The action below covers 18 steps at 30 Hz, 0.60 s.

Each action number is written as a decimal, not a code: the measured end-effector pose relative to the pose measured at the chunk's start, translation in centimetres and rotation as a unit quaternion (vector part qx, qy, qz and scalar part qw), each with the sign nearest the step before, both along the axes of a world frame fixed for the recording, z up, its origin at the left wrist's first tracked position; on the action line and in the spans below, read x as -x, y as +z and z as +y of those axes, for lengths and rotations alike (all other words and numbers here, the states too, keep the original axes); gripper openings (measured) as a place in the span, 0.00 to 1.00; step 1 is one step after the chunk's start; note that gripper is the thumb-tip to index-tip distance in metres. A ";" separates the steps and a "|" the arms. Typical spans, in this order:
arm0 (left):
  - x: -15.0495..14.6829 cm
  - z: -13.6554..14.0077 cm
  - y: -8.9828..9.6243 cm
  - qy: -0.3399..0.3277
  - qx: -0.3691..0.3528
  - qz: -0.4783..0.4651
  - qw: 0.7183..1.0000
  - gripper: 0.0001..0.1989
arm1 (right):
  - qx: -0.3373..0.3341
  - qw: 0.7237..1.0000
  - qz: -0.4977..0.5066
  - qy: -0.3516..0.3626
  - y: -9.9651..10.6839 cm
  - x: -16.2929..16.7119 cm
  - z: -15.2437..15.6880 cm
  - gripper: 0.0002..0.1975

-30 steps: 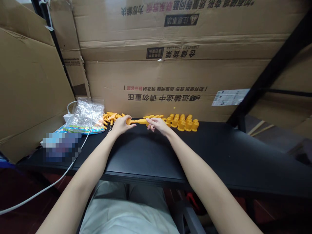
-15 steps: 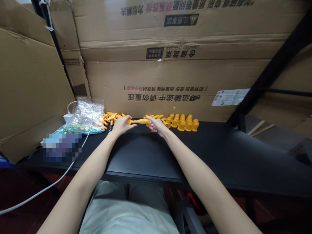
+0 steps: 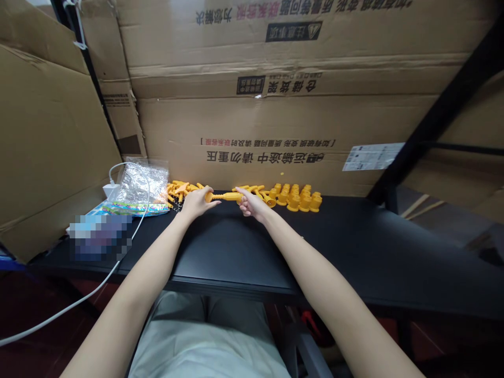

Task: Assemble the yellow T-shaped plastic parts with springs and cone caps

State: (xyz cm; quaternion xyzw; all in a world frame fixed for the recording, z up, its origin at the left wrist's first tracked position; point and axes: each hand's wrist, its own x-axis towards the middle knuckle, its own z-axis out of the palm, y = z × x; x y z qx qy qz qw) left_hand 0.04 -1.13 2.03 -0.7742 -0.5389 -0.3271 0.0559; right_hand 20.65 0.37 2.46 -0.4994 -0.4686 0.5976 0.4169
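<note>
Over the far part of the black table, an orange plastic piece with a ribbed shaft and a thicker sleeve (image 3: 231, 196) lies level between my hands. My left hand (image 3: 196, 202) is closed on its rounded left end, the thumb pointing right. At the sleeve's right end, the fingers of my right hand (image 3: 254, 203) are curled and pinch it; they hide that end. Just beyond my left hand is a heap of orange branched pieces (image 3: 181, 189). More orange sticks (image 3: 252, 188) lie behind my right hand, and flared orange cup-shaped parts (image 3: 293, 200) stand in rows to its right.
A clear plastic bag (image 3: 144, 181) lies at the left, near a white plug (image 3: 111, 190). Its white cable (image 3: 136, 231) runs over the table's front edge. Cardboard (image 3: 260, 121) walls the back and left; a black metal post (image 3: 437, 105) slants at the right.
My right hand has shifted very slightly at the sleeve's end. My left hand and the orange piece look almost the same.
</note>
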 end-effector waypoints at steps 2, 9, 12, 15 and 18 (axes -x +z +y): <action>0.0 0.0 -0.1 0.001 -0.004 0.003 1.000 0.20 | 0.006 1.000 0.004 -0.003 0.0 0.1 0.0 0.24; 0.0 0.1 -0.2 0.004 -0.012 0.001 1.000 0.20 | 0.046 0.999 -0.002 0.008 0.6 0.2 -0.5 0.26; 0.0 0.1 -0.2 0.004 -0.011 0.000 1.000 0.20 | 0.056 0.998 -0.005 0.007 0.6 0.3 -0.5 0.26; 0.1 0.3 -0.4 -0.002 -0.017 -0.003 1.000 0.19 | 0.060 0.998 -0.022 0.005 0.5 0.3 -0.5 0.26; 0.4 0.6 -0.7 -0.027 -0.029 -0.018 0.999 0.20 | 0.040 0.999 -0.006 0.013 0.6 0.2 -0.7 0.23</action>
